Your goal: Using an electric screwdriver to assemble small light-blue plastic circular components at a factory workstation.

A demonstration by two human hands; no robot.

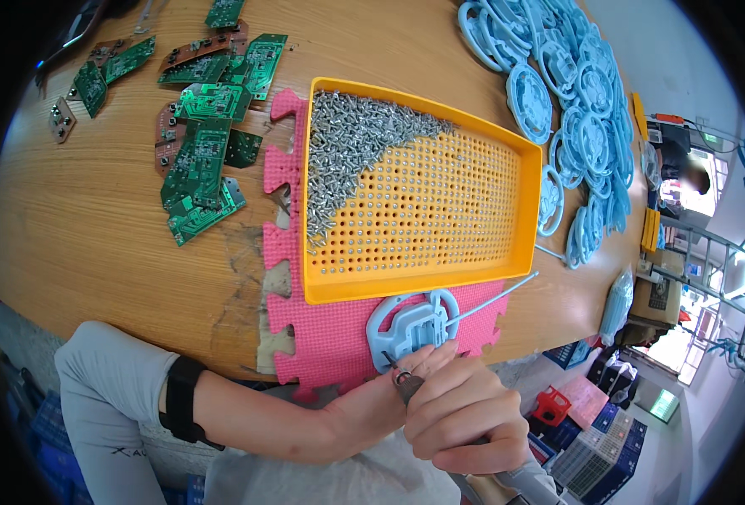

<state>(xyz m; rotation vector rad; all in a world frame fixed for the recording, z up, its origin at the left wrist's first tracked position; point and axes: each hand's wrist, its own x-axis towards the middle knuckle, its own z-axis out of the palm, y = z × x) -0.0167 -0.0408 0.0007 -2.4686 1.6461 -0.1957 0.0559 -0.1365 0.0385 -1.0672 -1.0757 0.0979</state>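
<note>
A light-blue round plastic housing with a thin blue stem lies on the pink foam mat, below the yellow screw tray. My left hand grips its near right edge; my right hand partly hides those fingers. My right hand is closed in a fist around a dark metal hand tool. The tool's narrow tip points at the housing's lower left edge. Its exact kind is hidden by the fist.
The perforated yellow tray holds loose silver screws, heaped at its left. Green circuit boards lie at the left of the wooden table. Many blue housings are piled at the right. A person is in the background, and boxes stand lower right.
</note>
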